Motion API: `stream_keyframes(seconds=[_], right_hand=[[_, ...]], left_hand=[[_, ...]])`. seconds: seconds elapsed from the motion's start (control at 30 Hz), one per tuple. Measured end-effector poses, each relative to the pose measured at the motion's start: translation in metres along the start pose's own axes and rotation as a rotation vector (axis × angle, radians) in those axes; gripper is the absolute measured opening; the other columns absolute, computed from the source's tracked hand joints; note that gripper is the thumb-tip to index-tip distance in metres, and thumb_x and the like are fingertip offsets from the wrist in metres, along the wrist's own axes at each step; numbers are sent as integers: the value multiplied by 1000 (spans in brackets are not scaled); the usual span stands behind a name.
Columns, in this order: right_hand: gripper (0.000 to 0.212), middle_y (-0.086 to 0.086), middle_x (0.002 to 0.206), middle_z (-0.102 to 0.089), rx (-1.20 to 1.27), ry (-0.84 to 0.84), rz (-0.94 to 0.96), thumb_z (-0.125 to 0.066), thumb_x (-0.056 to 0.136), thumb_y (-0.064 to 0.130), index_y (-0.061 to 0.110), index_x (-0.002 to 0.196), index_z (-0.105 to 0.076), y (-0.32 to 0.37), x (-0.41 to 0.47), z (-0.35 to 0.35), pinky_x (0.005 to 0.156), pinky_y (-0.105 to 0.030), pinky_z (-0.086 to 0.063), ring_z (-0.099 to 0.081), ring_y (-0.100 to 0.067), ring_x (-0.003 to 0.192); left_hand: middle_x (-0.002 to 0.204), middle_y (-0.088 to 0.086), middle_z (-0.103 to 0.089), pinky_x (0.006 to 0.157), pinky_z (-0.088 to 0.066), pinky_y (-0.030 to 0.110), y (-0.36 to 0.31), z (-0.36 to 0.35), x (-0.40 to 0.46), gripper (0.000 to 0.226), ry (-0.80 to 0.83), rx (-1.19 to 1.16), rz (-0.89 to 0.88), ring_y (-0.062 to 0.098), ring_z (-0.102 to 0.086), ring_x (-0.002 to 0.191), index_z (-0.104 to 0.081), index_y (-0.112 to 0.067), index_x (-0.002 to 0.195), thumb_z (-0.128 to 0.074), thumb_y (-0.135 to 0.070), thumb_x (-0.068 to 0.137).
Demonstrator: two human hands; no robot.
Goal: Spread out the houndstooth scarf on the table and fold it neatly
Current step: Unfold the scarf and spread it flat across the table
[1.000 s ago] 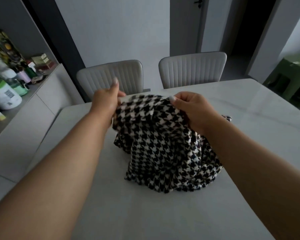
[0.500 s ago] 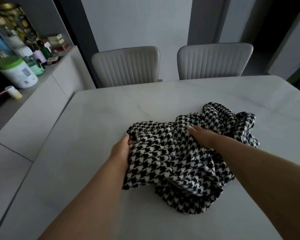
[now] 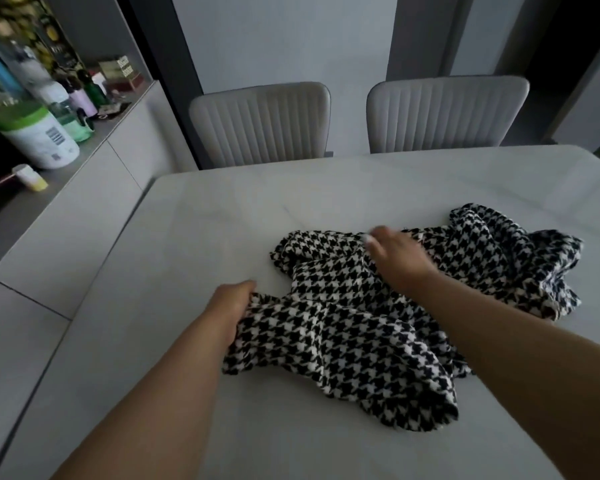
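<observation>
No wording can be read. A barcode (image 3: 54, 136) stands on the white green-lidded tub (image 3: 37, 138) at the sideboard's near edge (digits blurred); the box (image 3: 121, 68) at its far end carries illegible lettering.

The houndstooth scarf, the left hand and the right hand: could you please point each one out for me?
houndstooth scarf (image 3: 343, 341), head view, on the crumpled middle of the cloth.
left hand (image 3: 231, 304), head view, on the back of the hand at the scarf's left edge.
right hand (image 3: 397, 254), head view, on the back of the hand, blurred.
</observation>
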State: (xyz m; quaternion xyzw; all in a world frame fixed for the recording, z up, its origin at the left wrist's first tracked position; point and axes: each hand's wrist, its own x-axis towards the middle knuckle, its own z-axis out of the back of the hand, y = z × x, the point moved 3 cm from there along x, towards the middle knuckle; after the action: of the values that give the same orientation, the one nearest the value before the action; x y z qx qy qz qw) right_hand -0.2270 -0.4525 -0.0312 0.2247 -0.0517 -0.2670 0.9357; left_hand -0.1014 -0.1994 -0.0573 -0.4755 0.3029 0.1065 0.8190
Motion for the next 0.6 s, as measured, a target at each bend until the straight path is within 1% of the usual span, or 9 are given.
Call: stream_keyframes(seconds=[0.07,0.13,0.17,0.27,0.33,0.43,0.5,0.53,0.6], right_hand=[[51,-8,135,-52,231,164,155,-23,99,49,20,137,-41,45,-9,-18,97,-33,-36,-50,-22,121],[52,-7,141,-49,197,345,205,-20,99,52,27,143,-34,65,-11,-37,105,-35,-33,-46,-24,128],[55,-7,142,-48,103,397,195,-16,98,55,32,145,-31,66,-8,-47,108,-39,-31,-44,-25,130],[60,-9,139,-51,-154,450,97,-8,95,60,35,143,-35,51,-1,-62,110,-46,-25,-43,-27,131],[63,-11,137,-53,-168,442,26,-6,96,59,31,142,-39,39,2,-63,111,-46,-22,-43,-28,131],[64,-13,141,-48,-162,318,-42,-4,97,56,29,143,-38,24,8,-47,112,-44,-17,-40,-29,134],[63,-14,142,-48,-187,247,-95,-4,97,53,28,142,-40,11,14,-29,112,-45,-16,-40,-29,134],[63,-13,141,-49,-217,251,-126,-2,97,53,28,143,-39,4,15,-21,111,-45,-17,-40,-29,133],[65,-12,139,-51,-283,309,-181,1,97,51,27,144,-37,-4,15,-13,110,-44,-19,-43,-29,131]], left_hand=[[106,16,-68,94,-51,39,9,-6,-2,43,151,53,133,32,-65,99,-67,-4,106,-63,-43,89],[102,16,-71,91,-53,40,15,-7,-7,42,275,141,189,31,-67,97,-70,-3,99,-68,-43,85],[100,15,-71,87,-54,39,17,-5,-5,42,267,186,167,30,-67,94,-70,-3,96,-72,-42,82],[100,16,-71,87,-56,44,15,16,8,44,89,101,-33,30,-68,91,-69,-5,97,-75,-43,76],[93,18,-72,86,-56,50,10,29,11,33,-46,18,-196,32,-69,87,-71,-10,86,-67,-43,85],[86,19,-71,82,-56,50,3,55,7,39,-266,-75,-400,35,-69,88,-69,-16,73,-59,-52,84],[86,16,-72,82,-56,52,1,78,11,40,-364,-288,-419,36,-69,90,-68,-19,70,-57,-56,77],[88,16,-72,84,-55,53,3,90,14,38,-392,-375,-391,36,-68,91,-68,-18,69,-57,-53,78],[93,19,-70,82,-55,54,9,104,13,31,-349,-450,-322,37,-68,90,-68,-16,68,-58,-42,82]])
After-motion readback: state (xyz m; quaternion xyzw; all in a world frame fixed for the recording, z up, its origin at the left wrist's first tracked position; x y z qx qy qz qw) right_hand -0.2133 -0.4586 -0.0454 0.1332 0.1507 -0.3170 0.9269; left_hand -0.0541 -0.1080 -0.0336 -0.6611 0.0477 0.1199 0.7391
